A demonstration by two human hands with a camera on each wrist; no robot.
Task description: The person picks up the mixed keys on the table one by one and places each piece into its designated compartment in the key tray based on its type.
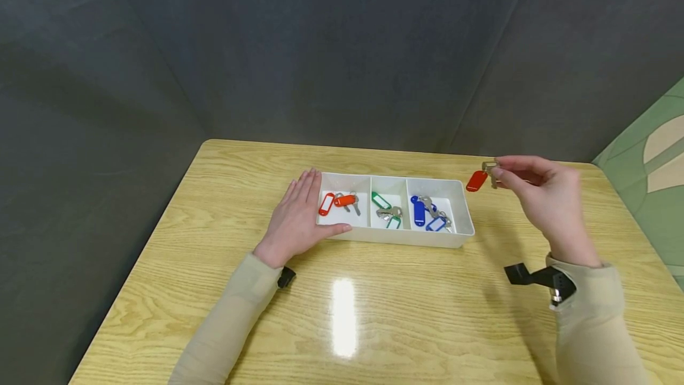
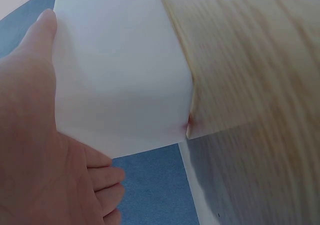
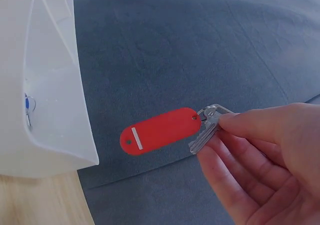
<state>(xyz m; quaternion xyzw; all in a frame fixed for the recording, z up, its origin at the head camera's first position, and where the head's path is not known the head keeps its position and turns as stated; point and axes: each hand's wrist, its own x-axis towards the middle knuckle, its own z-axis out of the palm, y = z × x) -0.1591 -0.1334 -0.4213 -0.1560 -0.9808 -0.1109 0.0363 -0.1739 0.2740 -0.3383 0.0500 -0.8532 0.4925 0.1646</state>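
My right hand (image 1: 550,195) pinches a silver key (image 3: 205,135) between thumb and fingers, right of the tray and above the table. From its ring hangs a red key tag (image 3: 161,130), tilted in the head view. My left hand (image 1: 296,218) lies with straight fingers against the left end of a white three-compartment tray (image 1: 395,235), thumb along the front rim. In the left compartment are red-tagged keys (image 1: 344,200). The middle one holds green-tagged keys (image 1: 389,212), and the right one blue-tagged keys (image 1: 420,212).
The tray stands on a wooden table (image 1: 240,183) near its back edge. Behind the table rises a dark grey cloth screen (image 1: 342,52). A green patterned surface (image 1: 657,183) borders the table's right side. A black strap (image 1: 540,278) sits on the right wrist.
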